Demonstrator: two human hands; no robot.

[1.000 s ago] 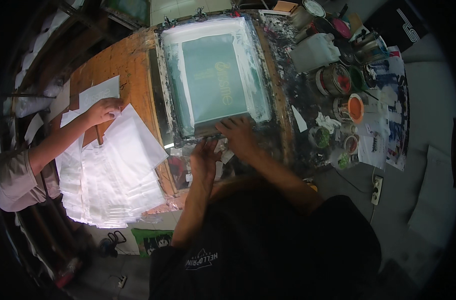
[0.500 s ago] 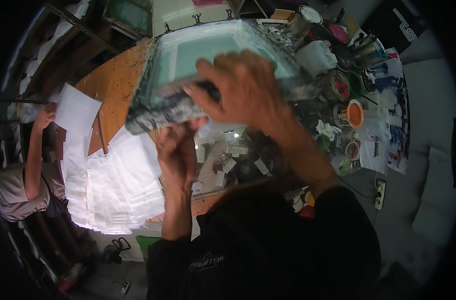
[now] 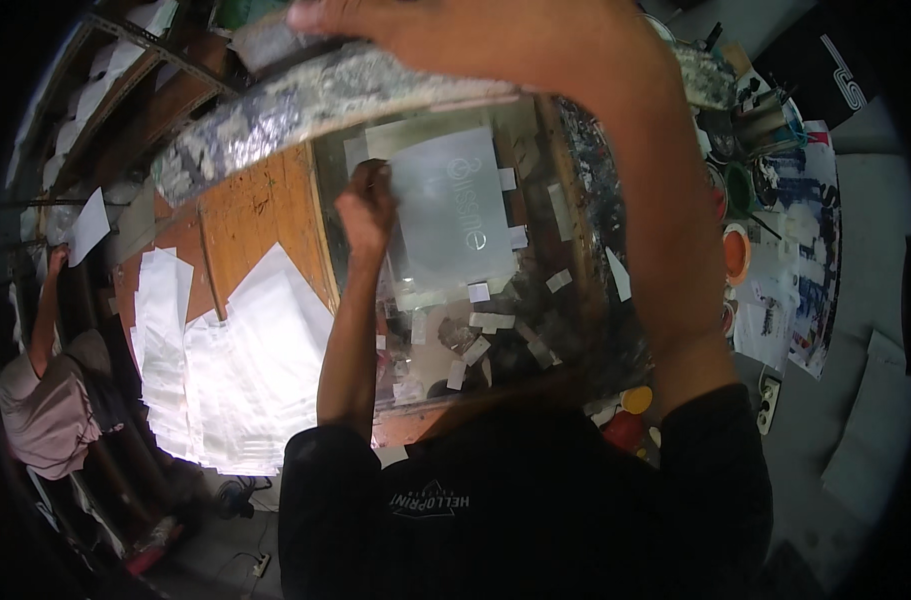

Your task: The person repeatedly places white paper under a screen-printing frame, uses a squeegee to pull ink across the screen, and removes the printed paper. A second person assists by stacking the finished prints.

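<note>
My left hand is closed at the left edge of a pale sheet with light lettering. The sheet lies on a glass-topped work surface, on top of another pale piece. Above it, a screen-printing frame is tilted up, its near rail crusted with dried ink. My right hand is at the top of the view over that rail, closed around what looks like a squeegee. Part of its grip is cut off by the picture's edge.
Stacked white sheets spread over the wooden table on the left. A co-worker's hand holds a white sheet there. Small tape pieces dot the glass. Ink pots stand at right.
The screen frame has risen toward me, uncovering the lettered sheet. My right hand went up with it, squeegee in hand. My left hand moved from the frame's edge to the sheet.
</note>
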